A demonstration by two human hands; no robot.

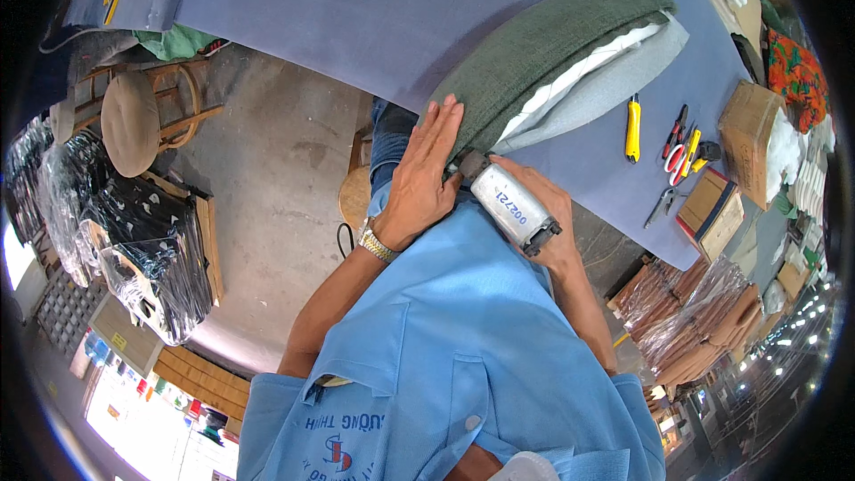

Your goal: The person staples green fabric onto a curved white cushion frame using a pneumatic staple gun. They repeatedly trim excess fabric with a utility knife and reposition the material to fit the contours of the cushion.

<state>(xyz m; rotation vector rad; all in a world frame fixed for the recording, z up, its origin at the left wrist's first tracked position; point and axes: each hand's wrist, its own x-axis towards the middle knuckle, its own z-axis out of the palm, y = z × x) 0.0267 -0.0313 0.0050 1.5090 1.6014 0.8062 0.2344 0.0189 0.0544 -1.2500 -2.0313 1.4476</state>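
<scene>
A dark green, fabric-covered cushion (pixel 534 49) with a curved back edge rests tilted on the blue-grey table. Along its open side show white padding (pixel 583 67) and a loose grey cloth flap (pixel 606 93). My left hand (pixel 421 169) lies against its near left end, fingers stretched out flat and thumb apart. My right hand (pixel 545 209) is closed around a silver staple gun (pixel 508 205), its dark nose at the cushion's near corner beside my left thumb. The grip and most right fingers are hidden behind the gun's body.
On the table (pixel 338 18), right of the cushion, lie a yellow utility knife (pixel 633 129), scissors (pixel 674 158), pliers (pixel 661 207) and a small box (pixel 710 214). A cardboard box (pixel 753 138) stands beyond. Left are a stool with a round seat (pixel 131 123) and plastic-wrapped stacks (pixel 147 249).
</scene>
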